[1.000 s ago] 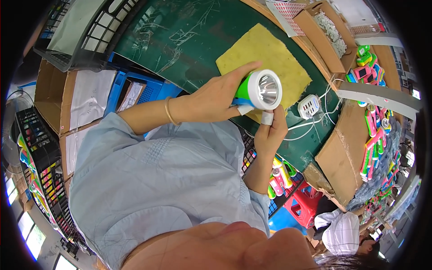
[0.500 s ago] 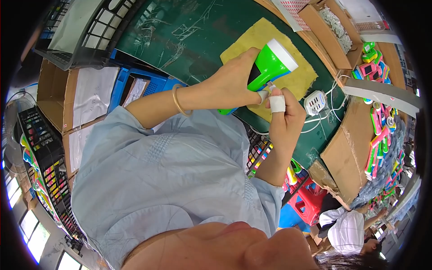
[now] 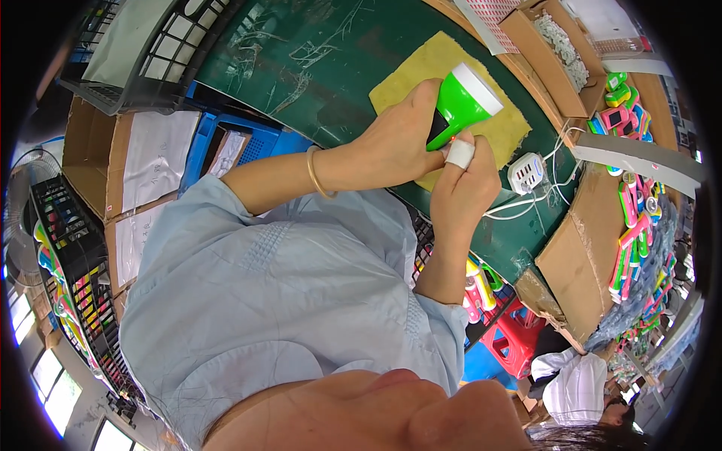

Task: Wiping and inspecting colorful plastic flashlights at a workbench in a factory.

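Note:
My left hand [image 3: 402, 139] is wrapped round a green flashlight [image 3: 465, 101] with a white head rim and a black patch on its side. It is tilted, its head pointing up and right, above the yellow cloth [image 3: 406, 64]. My right hand [image 3: 470, 177], with white tape round a finger, is closed in a pinch against the flashlight's side. A white cable [image 3: 505, 210] leads into this hand; its plug is hidden by the fingers. A small red light glows on the flashlight beside my right fingertips.
A white multi-port charger [image 3: 526, 173] with cables lies right of the cloth on the green table [image 3: 338, 90]. A cardboard box [image 3: 553, 52] of small white parts stands beyond. Black crates [image 3: 162, 64] stand at left. Several colourful flashlights lie at right; a person in white [image 3: 575, 387] sits lower right.
The flashlight has shifted slightly right and turned a little. My right hand has moved in against its side, covering the metal plug tip that showed before. A red light now shows.

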The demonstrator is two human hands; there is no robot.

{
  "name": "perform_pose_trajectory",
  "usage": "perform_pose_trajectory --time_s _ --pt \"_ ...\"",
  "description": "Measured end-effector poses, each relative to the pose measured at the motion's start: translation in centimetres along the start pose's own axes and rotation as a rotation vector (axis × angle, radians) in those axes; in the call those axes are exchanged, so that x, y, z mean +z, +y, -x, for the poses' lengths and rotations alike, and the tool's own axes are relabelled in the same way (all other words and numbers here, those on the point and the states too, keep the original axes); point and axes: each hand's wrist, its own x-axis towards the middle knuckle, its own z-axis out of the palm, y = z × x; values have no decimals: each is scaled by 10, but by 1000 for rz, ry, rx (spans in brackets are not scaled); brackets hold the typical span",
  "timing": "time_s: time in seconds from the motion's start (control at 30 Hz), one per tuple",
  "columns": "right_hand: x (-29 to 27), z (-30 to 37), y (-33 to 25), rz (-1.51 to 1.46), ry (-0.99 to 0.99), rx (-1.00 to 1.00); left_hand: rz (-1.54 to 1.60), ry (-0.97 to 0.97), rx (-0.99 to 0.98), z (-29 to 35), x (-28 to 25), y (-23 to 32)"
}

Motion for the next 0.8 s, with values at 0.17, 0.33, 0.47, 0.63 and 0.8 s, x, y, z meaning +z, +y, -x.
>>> perform_pose_trajectory --time_s 0.17,0.33,0.47,0.63,0.8 --pt "-17 9 -5 -83 -75 43 6 5 -45 -20 -15 -6" --pt "-35 10 4 -260 15 230 825 -29 -440 -32 -30 -7" --pt "-7 7 20 -649 -350 336 891 -64 -234 -26 -13 5" --pt "8 11 30 -878 -412 379 958 66 -294 -41 -8 7" --pt "15 6 37 -1111 -475 480 843 246 -110 -36 3 0"
